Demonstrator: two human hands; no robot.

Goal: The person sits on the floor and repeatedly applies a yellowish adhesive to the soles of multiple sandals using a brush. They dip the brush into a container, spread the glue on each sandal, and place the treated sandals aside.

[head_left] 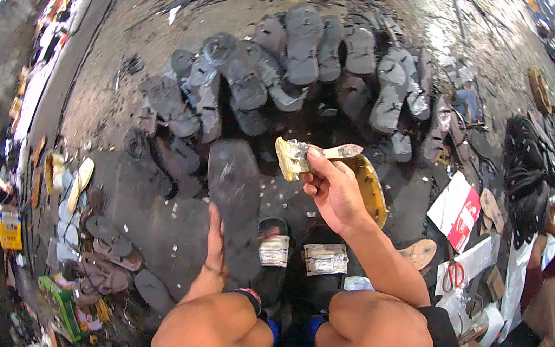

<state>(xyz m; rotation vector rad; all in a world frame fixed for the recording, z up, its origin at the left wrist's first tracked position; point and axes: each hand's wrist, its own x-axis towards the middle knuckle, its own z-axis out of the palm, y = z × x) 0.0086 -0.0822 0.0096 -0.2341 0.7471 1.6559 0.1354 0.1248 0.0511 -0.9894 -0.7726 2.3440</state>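
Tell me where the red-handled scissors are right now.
The red-handled scissors lie on the ground at the person's right, on white paper, just past the right forearm and below the red-and-white packet.

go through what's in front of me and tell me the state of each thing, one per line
left hand: pressed flat on the dark shoe sole, holding it down
dark shoe sole: lying flat on the ground
right hand: raised, closed on the glue brush
glue brush: lifted, bristles coated yellowish
glue tin: open, tilted, yellow inside
row of grey soles: laid out overlapping on the ground
red-handled scissors: lying unused
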